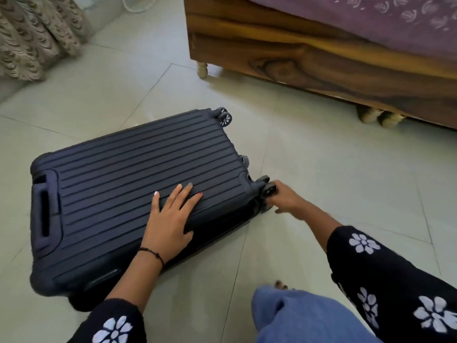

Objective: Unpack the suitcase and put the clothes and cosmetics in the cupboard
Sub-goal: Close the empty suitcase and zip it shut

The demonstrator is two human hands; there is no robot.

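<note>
A dark blue ribbed hard-shell suitcase (138, 174) lies flat and closed on the tiled floor, its handle end at the left and its wheels at the right. My left hand (170, 216) rests flat on the shell with fingers spread. My right hand (284, 199) is at the near right corner, its fingers curled around a wheel (268, 190) of the suitcase. No clothes, cosmetics or cupboard are in view.
A wooden bed frame (309, 53) with turned legs and a purple patterned cover (371, 18) stands at the upper right. A beige curtain (37, 35) hangs at the upper left. My knee in blue fabric (296, 315) is at the bottom, above pale floor tiles (333, 154).
</note>
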